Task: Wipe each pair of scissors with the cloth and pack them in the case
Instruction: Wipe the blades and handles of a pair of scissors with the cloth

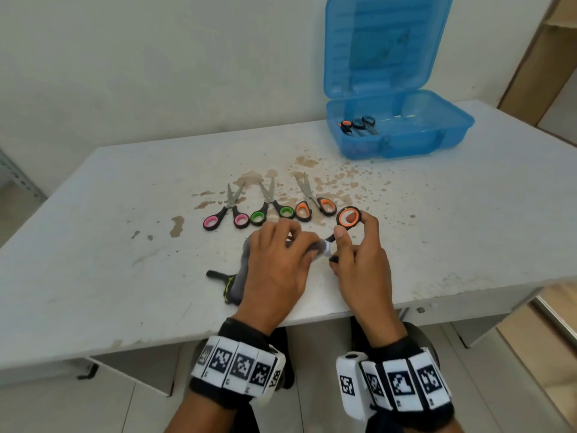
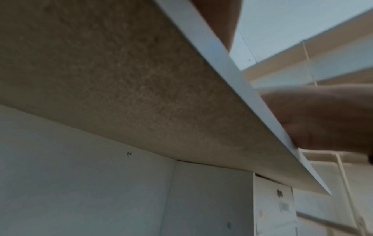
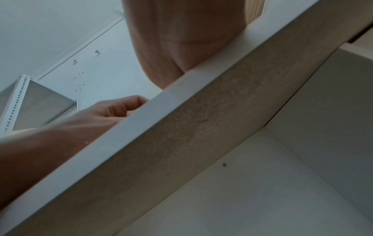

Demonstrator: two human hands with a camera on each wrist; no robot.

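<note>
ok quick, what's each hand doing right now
Left hand: holds the grey cloth.
Right hand: holds the orange-handled scissors.

No words, names or numbers can be read anywhere. The white wrist bands [image 1: 237,367] have black-and-white square code patterns on them, not letters. Small marks sit under the squares, but they are too tiny and blurry to read.

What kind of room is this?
Probably a plain workroom or storeroom: a stained white table against a bare wall, and perforated metal shelving nearby.
</note>
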